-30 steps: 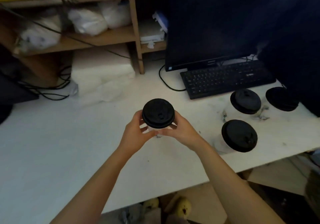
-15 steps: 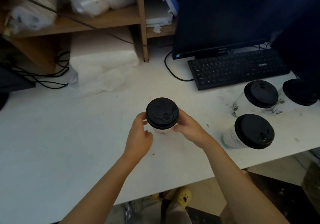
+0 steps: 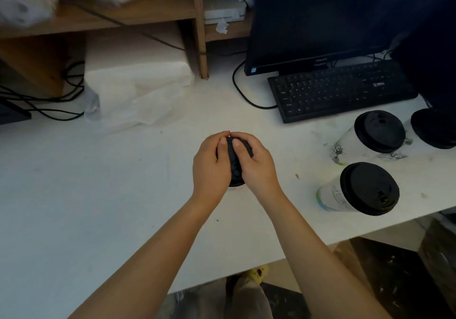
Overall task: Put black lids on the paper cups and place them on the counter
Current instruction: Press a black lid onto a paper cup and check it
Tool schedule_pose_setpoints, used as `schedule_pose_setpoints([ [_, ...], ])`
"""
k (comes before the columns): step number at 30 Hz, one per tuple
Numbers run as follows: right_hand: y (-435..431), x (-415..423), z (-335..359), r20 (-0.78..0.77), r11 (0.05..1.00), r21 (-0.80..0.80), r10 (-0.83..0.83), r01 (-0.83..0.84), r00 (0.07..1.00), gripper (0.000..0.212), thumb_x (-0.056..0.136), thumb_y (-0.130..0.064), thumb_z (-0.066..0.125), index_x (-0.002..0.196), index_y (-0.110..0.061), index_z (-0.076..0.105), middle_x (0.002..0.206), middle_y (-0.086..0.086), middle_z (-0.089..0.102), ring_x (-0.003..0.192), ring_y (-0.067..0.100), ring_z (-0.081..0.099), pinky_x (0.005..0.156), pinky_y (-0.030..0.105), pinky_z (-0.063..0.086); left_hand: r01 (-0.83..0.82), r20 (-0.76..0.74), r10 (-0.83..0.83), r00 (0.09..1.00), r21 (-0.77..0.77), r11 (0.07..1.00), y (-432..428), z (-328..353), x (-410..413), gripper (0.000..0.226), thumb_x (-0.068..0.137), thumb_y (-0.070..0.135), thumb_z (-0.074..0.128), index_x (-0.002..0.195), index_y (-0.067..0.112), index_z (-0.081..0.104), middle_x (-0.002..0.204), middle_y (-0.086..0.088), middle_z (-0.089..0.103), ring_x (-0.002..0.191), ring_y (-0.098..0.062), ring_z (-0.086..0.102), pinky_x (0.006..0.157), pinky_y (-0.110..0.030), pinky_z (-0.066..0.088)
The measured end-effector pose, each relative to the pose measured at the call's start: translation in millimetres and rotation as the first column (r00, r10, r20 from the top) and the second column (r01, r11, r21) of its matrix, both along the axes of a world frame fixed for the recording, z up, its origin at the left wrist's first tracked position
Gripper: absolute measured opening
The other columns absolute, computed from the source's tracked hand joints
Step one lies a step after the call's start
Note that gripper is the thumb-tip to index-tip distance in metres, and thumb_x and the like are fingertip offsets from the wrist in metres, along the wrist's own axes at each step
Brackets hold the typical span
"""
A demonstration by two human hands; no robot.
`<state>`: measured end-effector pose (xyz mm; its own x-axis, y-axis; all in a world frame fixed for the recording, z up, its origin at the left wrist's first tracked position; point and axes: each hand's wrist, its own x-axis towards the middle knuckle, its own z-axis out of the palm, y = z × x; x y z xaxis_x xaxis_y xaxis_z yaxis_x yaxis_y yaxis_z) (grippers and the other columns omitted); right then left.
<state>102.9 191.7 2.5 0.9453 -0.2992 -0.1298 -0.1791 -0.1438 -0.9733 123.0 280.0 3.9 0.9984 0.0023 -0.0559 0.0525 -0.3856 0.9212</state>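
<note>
A paper cup with a black lid stands on the white counter at the centre. My left hand and my right hand both lie over the lid, thumbs on top, fingers wrapped around its rim. The cup's body is almost wholly hidden under my hands. To the right stand two more white paper cups with black lids, one near the front edge and one behind it. A third black lid shows at the far right, its cup hidden.
A black keyboard and a dark monitor stand at the back right. A white plastic-wrapped pack lies at the back left beside black cables. Wooden shelves rise behind. The counter's front edge runs below my forearms.
My hands have moved from the cup's sides up over the lid and now cover it. The view has tilted further down onto the counter.
</note>
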Motion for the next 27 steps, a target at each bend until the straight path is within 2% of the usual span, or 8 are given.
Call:
schedule_pose_setpoints([
  [7, -4, 6, -3, -0.009, 0.999, 0.024, 0.041, -0.041, 0.999, 0.022, 0.098, -0.017, 0.046, 0.114, -0.017, 0.061, 0.108, -0.007, 0.064, 0.103, 0.007, 0.06, 0.09, 0.019, 0.049, -0.08, -0.02, 0.079, 0.997, -0.018, 0.997, -7, 0, -2, 0.029, 0.099, 0.017, 0.037, 0.112, 0.017, 0.063, 0.1, 0.014, 0.058, 0.087, 0.011, 0.053, 0.075, 0.003, 0.036],
  [10, -12, 12, 5, -0.074, 0.981, 0.056, 0.192, -0.188, 0.979, 0.023, 0.099, -0.019, 0.046, 0.114, -0.015, 0.062, 0.11, -0.005, 0.065, 0.104, 0.007, 0.06, 0.089, 0.017, 0.048, -0.161, -0.062, 0.157, 0.986, -0.063, 0.985, -10, 5, -13, 0.031, 0.1, 0.019, 0.034, 0.119, 0.017, 0.058, 0.11, 0.01, 0.057, 0.093, 0.005, 0.052, 0.077, 0.003, 0.035],
  [13, -21, 17, 14, -0.209, 0.94, 0.084, 0.342, -0.332, 0.916, 0.029, 0.098, -0.031, 0.045, 0.113, -0.016, 0.065, 0.111, -0.005, 0.065, 0.102, 0.006, 0.06, 0.091, 0.019, 0.047, -0.166, -0.152, 0.149, 0.977, -0.108, 0.98, -9, 10, -38, 0.038, 0.102, 0.021, 0.028, 0.137, 0.018, 0.041, 0.123, 0.013, 0.043, 0.108, 0.004, 0.043, 0.082, 0.005, 0.03],
  [16, -23, 11, 19, -0.232, 0.989, 0.067, 0.145, -0.132, 0.962, 0.036, 0.097, -0.039, 0.045, 0.109, -0.015, 0.069, 0.104, -0.006, 0.068, 0.096, 0.005, 0.062, 0.084, 0.014, 0.047, -0.151, -0.254, 0.12, 0.96, -0.106, 0.983, -2, 12, -54, 0.045, 0.102, 0.026, 0.028, 0.146, 0.021, 0.025, 0.145, 0.006, 0.034, 0.132, -0.008, 0.034, 0.098, -0.011, 0.026],
  [18, -19, -4, 17, -0.196, 0.997, 0.08, -0.003, 0.019, 0.981, 0.035, 0.098, -0.038, 0.043, 0.109, -0.017, 0.068, 0.104, -0.007, 0.068, 0.095, 0.004, 0.061, 0.077, 0.008, 0.046, -0.121, -0.232, 0.097, 0.968, -0.089, 0.989, 5, 15, -50, 0.047, 0.101, 0.029, 0.03, 0.147, 0.022, 0.022, 0.152, 0.005, 0.029, 0.139, -0.011, 0.028, 0.103, -0.017, 0.023],
  [22, -2, -21, 6, -0.114, 0.999, 0.053, 0.015, -0.009, 0.993, 0.029, 0.1, -0.031, 0.04, 0.118, -0.022, 0.06, 0.116, -0.008, 0.063, 0.108, 0.006, 0.058, 0.092, 0.02, 0.046, 0.07, -0.058, -0.063, 0.996, 0.127, 0.989, 7, 14, -23, 0.045, 0.101, 0.03, 0.025, 0.145, 0.02, 0.031, 0.151, 0.002, 0.034, 0.14, -0.012, 0.027, 0.115, -0.027, 0.021],
  [25, 1, -18, -1, -0.069, 0.999, 0.055, 0.001, 0.003, 0.998, 0.027, 0.101, -0.024, 0.038, 0.118, -0.019, 0.058, 0.113, -0.006, 0.063, 0.103, 0.005, 0.058, 0.087, 0.015, 0.046, 0.127, -0.022, -0.126, 0.992, 0.286, 0.95, 1, 9, -16, 0.043, 0.101, 0.027, 0.025, 0.14, 0.017, 0.04, 0.147, 0.0, 0.042, 0.136, -0.015, 0.035, 0.111, -0.032, 0.031],
  [27, 1, -19, -6, -0.034, 0.998, 0.064, 0.002, 0.001, 0.999, 0.026, 0.101, -0.021, 0.038, 0.117, -0.019, 0.059, 0.11, -0.008, 0.063, 0.101, 0.003, 0.059, 0.084, 0.011, 0.046, 0.107, -0.006, -0.111, 0.994, 0.318, 0.942, -1, 6, -19, 0.042, 0.101, 0.024, 0.026, 0.138, 0.016, 0.042, 0.144, 0.001, 0.045, 0.132, -0.015, 0.041, 0.106, -0.032, 0.037],
])
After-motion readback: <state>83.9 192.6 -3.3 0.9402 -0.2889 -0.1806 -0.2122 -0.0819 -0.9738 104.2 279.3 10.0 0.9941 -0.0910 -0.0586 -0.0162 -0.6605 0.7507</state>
